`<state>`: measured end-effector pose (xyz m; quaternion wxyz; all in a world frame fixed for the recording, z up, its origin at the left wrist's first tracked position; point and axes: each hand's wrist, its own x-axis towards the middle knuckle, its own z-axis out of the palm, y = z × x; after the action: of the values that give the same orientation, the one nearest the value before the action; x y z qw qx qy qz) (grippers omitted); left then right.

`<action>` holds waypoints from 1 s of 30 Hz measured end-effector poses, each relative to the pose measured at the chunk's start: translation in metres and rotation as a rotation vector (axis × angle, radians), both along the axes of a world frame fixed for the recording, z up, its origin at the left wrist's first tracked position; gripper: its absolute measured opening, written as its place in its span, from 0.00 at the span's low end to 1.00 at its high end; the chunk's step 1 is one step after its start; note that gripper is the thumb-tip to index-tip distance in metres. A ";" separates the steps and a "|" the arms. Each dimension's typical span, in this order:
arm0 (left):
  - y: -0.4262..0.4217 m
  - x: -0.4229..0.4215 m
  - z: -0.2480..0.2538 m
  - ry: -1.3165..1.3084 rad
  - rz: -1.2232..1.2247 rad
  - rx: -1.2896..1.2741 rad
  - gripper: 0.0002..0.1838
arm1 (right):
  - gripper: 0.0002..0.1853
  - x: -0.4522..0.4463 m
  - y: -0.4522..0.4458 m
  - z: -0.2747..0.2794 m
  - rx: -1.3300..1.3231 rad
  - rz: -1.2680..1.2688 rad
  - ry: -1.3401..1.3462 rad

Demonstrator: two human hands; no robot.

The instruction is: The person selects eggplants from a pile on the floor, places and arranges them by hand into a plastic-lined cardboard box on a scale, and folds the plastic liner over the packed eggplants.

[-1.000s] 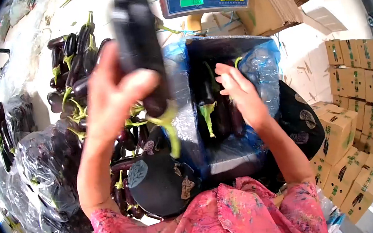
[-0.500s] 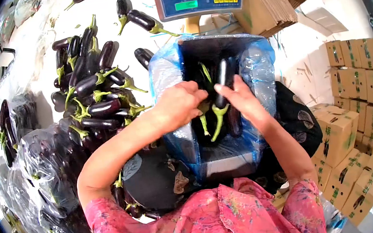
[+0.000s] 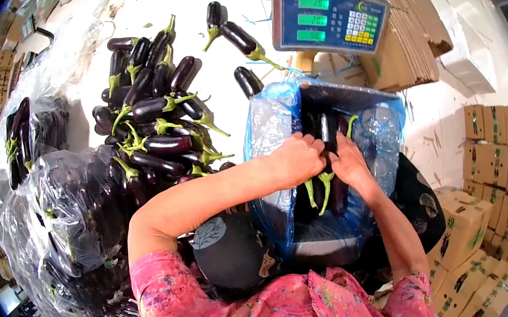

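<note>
A carton lined with blue plastic film (image 3: 270, 124) stands before me with several dark purple eggplants inside, their green stems mostly toward me. My left hand (image 3: 299, 160) reaches in from the left, its fingers curled against a glossy eggplant (image 3: 327, 128) in the middle; the fingertips are partly hidden. From the right, my right hand (image 3: 349, 162) has its thumb and fingers closed on the same eggplant's side. Left of the carton lies a heap of loose eggplants (image 3: 154, 109).
A digital scale display (image 3: 330, 17) stands behind the carton, beside flattened cardboard (image 3: 390, 44). Clear plastic wrap (image 3: 49, 211) covers more eggplants at left. Stacked cartons (image 3: 504, 157) stand at right. A single eggplant (image 3: 248, 81) lies by the carton's far left corner.
The view has shifted, so the scene sits lower and farther right. My left hand has moved right over the carton, and the two hands are now close together at the middle eggplant.
</note>
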<state>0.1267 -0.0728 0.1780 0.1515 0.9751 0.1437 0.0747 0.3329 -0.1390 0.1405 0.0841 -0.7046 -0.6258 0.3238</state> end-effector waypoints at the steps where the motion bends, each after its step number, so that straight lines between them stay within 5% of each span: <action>1: 0.004 -0.003 0.006 -0.054 -0.061 -0.055 0.05 | 0.36 0.003 -0.003 -0.003 0.025 0.018 0.026; 3: 0.019 -0.013 0.025 -0.336 -0.122 -0.293 0.07 | 0.38 0.005 -0.012 0.002 0.093 0.091 0.048; 7: 0.078 -0.053 0.034 -0.747 0.591 -0.395 0.15 | 0.39 -0.012 -0.028 0.043 0.155 0.096 0.048; 8: 0.096 -0.055 0.031 -0.752 0.910 -0.661 0.16 | 0.37 -0.009 -0.032 0.051 0.257 0.206 0.005; 15: 0.220 -0.057 -0.172 -0.172 1.265 -0.530 0.38 | 0.31 0.009 -0.037 0.088 -0.179 0.301 -0.041; 16: 0.230 -0.045 -0.170 -0.094 1.348 -0.543 0.41 | 0.31 0.006 -0.033 0.094 -0.202 0.346 -0.070; 18: 0.261 -0.032 -0.206 -0.337 1.514 -0.803 0.40 | 0.32 0.001 -0.036 0.099 -0.114 0.394 -0.033; 20: 0.279 -0.015 -0.204 -0.257 1.623 -0.745 0.43 | 0.33 -0.002 -0.033 0.105 -0.179 0.388 0.066; 26: 0.319 -0.004 -0.297 -0.553 1.762 -0.993 0.41 | 0.29 0.002 -0.027 0.100 -0.200 0.271 0.124; 29: 0.306 -0.024 -0.287 -0.725 1.727 -1.087 0.36 | 0.31 0.006 -0.032 0.095 -0.177 0.264 0.159; 30: 0.293 -0.024 -0.246 -0.779 1.679 -1.123 0.34 | 0.31 0.006 -0.032 0.094 -0.170 0.279 0.169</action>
<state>0.1024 0.2199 -0.0677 0.5123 0.2658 0.7213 0.3829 0.3386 -0.1705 0.2349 0.0309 -0.5859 -0.6784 0.4423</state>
